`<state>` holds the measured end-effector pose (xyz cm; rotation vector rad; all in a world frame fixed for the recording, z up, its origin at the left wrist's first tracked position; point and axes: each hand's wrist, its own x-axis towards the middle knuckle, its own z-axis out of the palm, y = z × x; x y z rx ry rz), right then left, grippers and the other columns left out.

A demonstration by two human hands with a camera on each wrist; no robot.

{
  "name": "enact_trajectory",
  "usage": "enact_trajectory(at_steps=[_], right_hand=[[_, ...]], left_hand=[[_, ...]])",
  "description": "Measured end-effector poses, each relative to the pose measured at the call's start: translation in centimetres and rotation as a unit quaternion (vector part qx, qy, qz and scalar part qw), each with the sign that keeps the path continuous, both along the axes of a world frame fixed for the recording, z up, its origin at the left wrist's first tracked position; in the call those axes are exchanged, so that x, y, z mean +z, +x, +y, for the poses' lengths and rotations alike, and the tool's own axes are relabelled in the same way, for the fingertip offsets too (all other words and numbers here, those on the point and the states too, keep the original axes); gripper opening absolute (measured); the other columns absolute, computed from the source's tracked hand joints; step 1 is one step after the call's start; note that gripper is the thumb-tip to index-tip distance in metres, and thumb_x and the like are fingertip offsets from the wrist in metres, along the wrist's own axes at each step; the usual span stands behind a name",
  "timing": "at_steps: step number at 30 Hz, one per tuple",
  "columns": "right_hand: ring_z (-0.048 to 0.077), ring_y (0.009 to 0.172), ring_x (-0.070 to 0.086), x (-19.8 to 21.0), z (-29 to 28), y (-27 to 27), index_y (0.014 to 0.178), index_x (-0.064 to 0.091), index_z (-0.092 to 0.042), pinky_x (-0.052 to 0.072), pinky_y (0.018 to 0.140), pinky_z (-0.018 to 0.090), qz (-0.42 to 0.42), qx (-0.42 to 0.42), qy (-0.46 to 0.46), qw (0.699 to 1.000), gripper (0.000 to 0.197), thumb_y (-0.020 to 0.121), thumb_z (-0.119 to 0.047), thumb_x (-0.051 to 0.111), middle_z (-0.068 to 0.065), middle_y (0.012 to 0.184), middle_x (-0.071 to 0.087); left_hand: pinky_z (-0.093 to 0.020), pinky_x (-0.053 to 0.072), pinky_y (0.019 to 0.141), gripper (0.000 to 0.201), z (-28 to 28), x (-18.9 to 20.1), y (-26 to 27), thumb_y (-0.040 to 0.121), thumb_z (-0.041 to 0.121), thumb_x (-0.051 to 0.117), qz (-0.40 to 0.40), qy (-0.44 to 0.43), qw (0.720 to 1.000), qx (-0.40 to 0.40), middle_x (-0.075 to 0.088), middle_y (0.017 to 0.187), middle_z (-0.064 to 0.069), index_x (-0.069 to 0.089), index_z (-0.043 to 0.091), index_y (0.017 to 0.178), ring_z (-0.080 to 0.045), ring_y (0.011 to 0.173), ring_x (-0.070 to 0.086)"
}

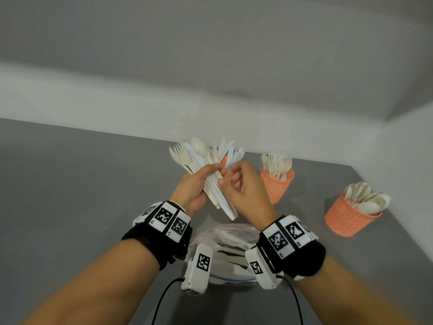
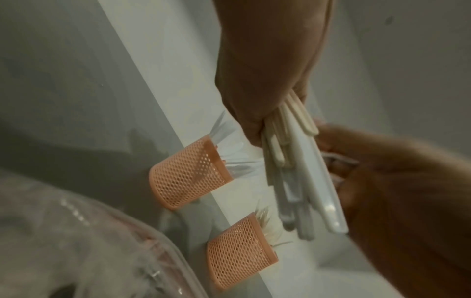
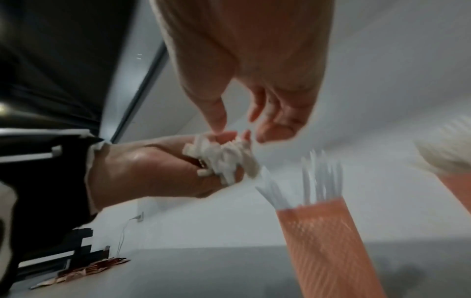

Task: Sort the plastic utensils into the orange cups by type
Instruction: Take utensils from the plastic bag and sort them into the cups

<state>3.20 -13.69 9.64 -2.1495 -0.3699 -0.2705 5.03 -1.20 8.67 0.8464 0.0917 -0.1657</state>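
My left hand [image 1: 199, 184] grips a fanned bundle of white plastic utensils [image 1: 206, 156] by the handles, above the grey table [image 1: 70, 184]. Forks, a spoon and knives stick out of it. My right hand [image 1: 236, 179] is against the bundle, thumb and forefinger pinching one utensil. Three orange mesh cups stand to the right: one with forks [image 1: 276, 184], one with spoons [image 1: 351, 216], and one with knives [image 1: 224, 159] mostly hidden behind my hands. The left wrist view shows the handle ends [image 2: 300, 171] and two cups [image 2: 188, 173] [image 2: 237, 252]. The right wrist view is blurred.
A clear plastic bag [image 1: 225, 240] lies on the table below my wrists. White walls close off the back and the right side, near the cups. The table's left half is bare grey surface.
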Motion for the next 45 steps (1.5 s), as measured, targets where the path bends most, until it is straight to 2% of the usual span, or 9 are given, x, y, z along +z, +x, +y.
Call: enact_trajectory(at_steps=[4,8,11,17,22,28,35,40,45], right_hand=[[0.001,0.075,0.042,0.5,0.5,-0.4,0.113,0.054,-0.005,0.035,0.066,0.005,-0.038,0.082,-0.129,0.988,0.03,0.085,-0.01,0.06,-0.005,0.098,0.04],[0.018,0.107,0.045,0.1,0.5,0.0,0.125,0.046,-0.005,0.028,0.081,0.015,-0.025,0.07,-0.176,0.982,0.041,0.089,-0.02,0.055,0.006,0.119,0.042],[0.023,0.111,0.046,0.3,0.5,0.2,0.13,0.04,-0.003,0.033,0.084,0.02,0.006,0.059,-0.191,0.98,0.045,0.093,-0.028,0.05,0.012,0.127,0.04],[0.024,0.111,0.049,0.0,0.3,0.4,0.125,0.043,-0.003,0.036,0.086,0.023,0.034,0.068,-0.14,0.987,0.036,0.099,-0.027,0.039,0.015,0.122,0.047],[0.02,0.097,0.053,0.0,0.1,0.6,0.121,0.047,-0.001,0.035,0.073,0.02,0.051,0.055,-0.096,0.992,0.032,0.099,-0.021,0.038,0.01,0.108,0.056],[0.018,0.097,0.057,0.3,-0.7,0.7,0.123,0.05,-0.006,0.043,0.081,0.026,0.135,0.061,-0.02,0.989,0.029,0.1,-0.018,0.038,0.008,0.107,0.061],[0.024,0.086,0.059,0.3,-0.8,0.9,0.104,0.059,0.0,0.045,0.076,0.029,0.099,0.039,-0.017,0.994,0.031,0.099,-0.021,0.038,0.016,0.095,0.064],[0.032,0.098,0.061,0.7,-1.0,0.9,0.104,0.058,0.004,0.046,0.088,0.039,0.105,0.059,-0.022,0.992,0.034,0.101,-0.021,0.034,0.022,0.103,0.065],[0.008,0.083,0.063,1.0,-0.9,0.5,0.115,0.048,-0.02,0.051,0.067,0.021,0.139,0.054,0.048,0.988,0.023,0.099,-0.032,0.036,0.003,0.098,0.062]], left_hand=[[-0.031,0.057,0.077,0.034,-0.3,-0.1,0.0,0.093,0.01,0.051,0.01,0.0,1.0,-0.026,0.06,0.109,-0.018,0.053,-0.007,0.123,-0.025,0.095,0.063],[-0.035,0.048,0.099,0.04,-0.3,0.1,-0.1,0.098,0.022,0.045,-0.009,0.004,0.998,-0.063,0.06,0.125,-0.015,0.05,0.001,0.131,-0.026,0.116,0.058],[-0.037,0.04,0.107,0.042,-0.2,0.4,-0.3,0.098,0.028,0.042,-0.021,0.001,0.996,-0.089,0.057,0.132,-0.014,0.05,0.004,0.132,-0.025,0.125,0.052],[-0.032,0.04,0.104,0.049,-0.4,0.8,-0.6,0.1,0.039,0.027,-0.039,-0.028,0.991,-0.123,0.063,0.122,-0.007,0.05,0.008,0.131,-0.018,0.118,0.056],[-0.035,0.042,0.104,0.039,-0.6,0.2,-0.6,0.103,0.025,0.029,-0.016,-0.062,0.992,-0.104,0.063,0.122,-0.01,0.052,0.006,0.128,-0.021,0.118,0.057],[-0.031,0.059,0.075,0.031,-0.8,0.0,-0.5,0.1,0.008,0.036,-0.021,-0.015,0.996,-0.083,0.066,0.11,-0.014,0.053,0.0,0.124,-0.02,0.09,0.07],[-0.034,0.05,0.094,0.036,-1.6,0.2,-0.5,0.1,0.016,0.038,-0.039,0.009,0.997,-0.068,0.058,0.127,-0.017,0.048,0.003,0.133,-0.026,0.115,0.058],[-0.031,0.053,0.092,0.036,-1.6,0.2,-0.6,0.097,0.011,0.044,-0.049,-0.013,0.998,-0.046,0.06,0.125,-0.016,0.049,0.001,0.131,-0.022,0.111,0.061],[-0.032,0.058,0.079,0.033,-1.7,0.5,-0.7,0.094,0.007,0.048,-0.071,0.012,0.997,-0.033,0.064,0.114,-0.019,0.051,-0.004,0.126,-0.024,0.096,0.068]])
